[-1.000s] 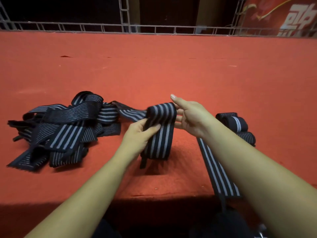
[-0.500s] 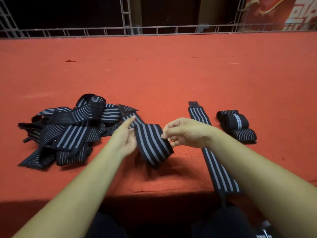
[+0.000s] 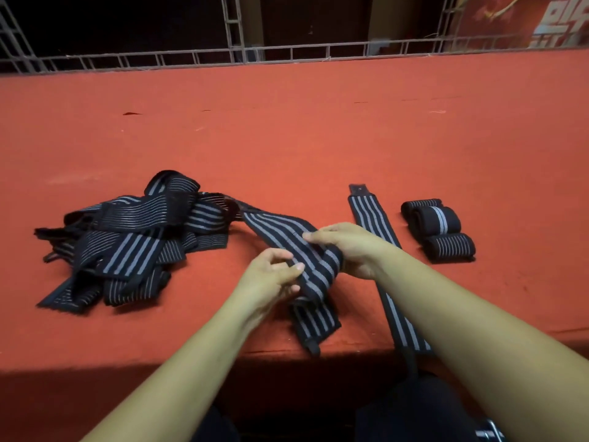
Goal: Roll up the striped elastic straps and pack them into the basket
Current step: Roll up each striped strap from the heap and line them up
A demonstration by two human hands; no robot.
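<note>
A black strap with grey stripes (image 3: 287,237) stretches from the loose pile toward me, and both hands grip it near the red surface's front edge. My left hand (image 3: 271,275) pinches its left side; my right hand (image 3: 347,247) holds its right side from above. The strap's tail (image 3: 312,323) hangs below my hands to the edge. A tangled pile of striped straps (image 3: 127,244) lies to the left. Three rolled straps (image 3: 443,228) sit to the right. No basket is in view.
A flat unrolled strap (image 3: 376,224) runs from the middle right past my right forearm over the front edge. The red carpeted surface (image 3: 318,138) extends far back to a metal truss rail (image 3: 287,55). A dark drop lies below the front edge.
The strap was held up vertically between both hands; it has since been lowered and laid out diagonally toward the pile, with its tail now lying flat near the front edge.
</note>
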